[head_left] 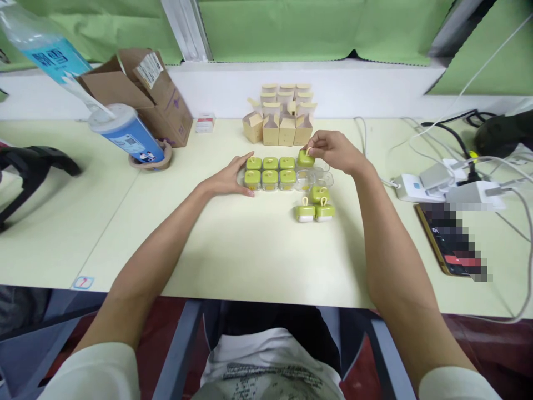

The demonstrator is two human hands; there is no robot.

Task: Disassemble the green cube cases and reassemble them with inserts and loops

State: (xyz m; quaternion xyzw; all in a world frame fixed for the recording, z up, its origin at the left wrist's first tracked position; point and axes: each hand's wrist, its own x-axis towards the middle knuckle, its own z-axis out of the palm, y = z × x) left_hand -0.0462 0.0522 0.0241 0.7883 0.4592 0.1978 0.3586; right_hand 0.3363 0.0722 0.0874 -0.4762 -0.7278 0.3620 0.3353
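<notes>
Two rows of clear plastic cups point(306, 180) stand in a block on the table, the left ones topped with green lids point(270, 176). My left hand point(227, 179) grips the block's left end, thumb on the near side and fingers on the far side. A green lidded piece point(306, 159) with a pale loop is pinched by its loop in my right hand point(333, 151), over the back row; whether it rests in a cup I cannot tell. Nearer me are three loose green lidded pieces point(315, 211), at least two with white bottoms.
Small open cardboard boxes point(287, 130) stand behind the cups. At the left are a brown carton point(166, 108), a blue canister point(129, 139) and a bottle point(54, 53). Chargers point(441, 178), cables and a phone point(449, 239) lie at the right.
</notes>
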